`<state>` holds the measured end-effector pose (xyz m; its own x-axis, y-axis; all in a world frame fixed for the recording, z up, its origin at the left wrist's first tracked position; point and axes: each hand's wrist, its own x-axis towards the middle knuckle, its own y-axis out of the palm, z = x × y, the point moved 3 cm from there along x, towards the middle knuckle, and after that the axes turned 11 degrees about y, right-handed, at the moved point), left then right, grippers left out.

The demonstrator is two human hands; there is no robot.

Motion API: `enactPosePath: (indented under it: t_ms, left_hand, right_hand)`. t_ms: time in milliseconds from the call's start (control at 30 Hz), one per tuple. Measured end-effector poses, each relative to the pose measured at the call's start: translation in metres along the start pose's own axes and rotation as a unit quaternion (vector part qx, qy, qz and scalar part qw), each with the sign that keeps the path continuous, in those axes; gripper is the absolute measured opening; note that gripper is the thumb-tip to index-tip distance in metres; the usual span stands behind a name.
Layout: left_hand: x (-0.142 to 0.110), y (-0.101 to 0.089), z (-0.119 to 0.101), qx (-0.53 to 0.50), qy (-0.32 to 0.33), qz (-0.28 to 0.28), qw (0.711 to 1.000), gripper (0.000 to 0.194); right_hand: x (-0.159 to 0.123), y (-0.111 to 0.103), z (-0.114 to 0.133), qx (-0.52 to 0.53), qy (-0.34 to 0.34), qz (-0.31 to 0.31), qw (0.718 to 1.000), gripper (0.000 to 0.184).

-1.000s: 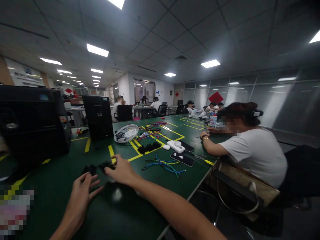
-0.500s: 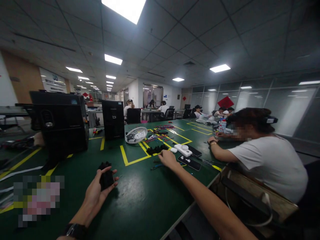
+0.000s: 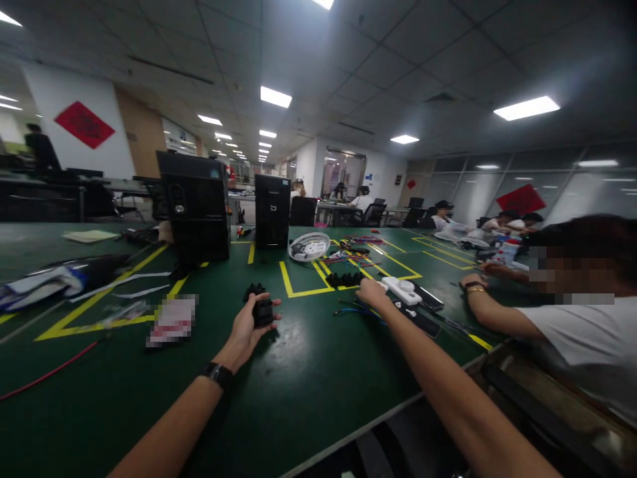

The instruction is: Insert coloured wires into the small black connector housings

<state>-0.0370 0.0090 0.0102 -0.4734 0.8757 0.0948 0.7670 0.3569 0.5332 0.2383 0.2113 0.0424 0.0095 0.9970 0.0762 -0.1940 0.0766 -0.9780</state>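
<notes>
A green bench (image 3: 308,398) fills the foreground. The left hand (image 3: 246,328), palm up with a watch (image 3: 217,374) on the wrist, cups a small black part (image 3: 262,312), fingers curled to keep it steady. The right hand (image 3: 372,293) stretches further out, resting on loose blue cables (image 3: 355,309); whether its grip is closed cannot be told. Beyond it lie a row of black clips (image 3: 344,279), a white charger (image 3: 402,290), a small fan (image 3: 309,246) and two black computer towers (image 3: 195,206). A person in white (image 3: 587,332) sits at the right.
</notes>
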Motion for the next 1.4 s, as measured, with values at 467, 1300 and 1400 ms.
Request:
enactPosePath:
  t_ms: [467,1300,1400]
  left_hand:
    - [0.003,-0.002,-0.003,-0.06,-0.006,-0.018,0.998,0.03]
    - [0.008,0.001,-0.017,-0.201,0.063,0.025,0.977,0.031]
    - [0.003,0.006,-0.02,-0.195,0.063,0.018,0.978,0.031]
  right_hand:
    - [-0.015,-0.045,0.025,-0.045,-0.016,-0.042,0.998,0.03]
    - [-0.179,0.032,0.178,0.562,-0.199,0.457,0.66,0.042]
    - [-0.18,0.034,0.176,0.561,-0.184,0.446,0.672,0.044]
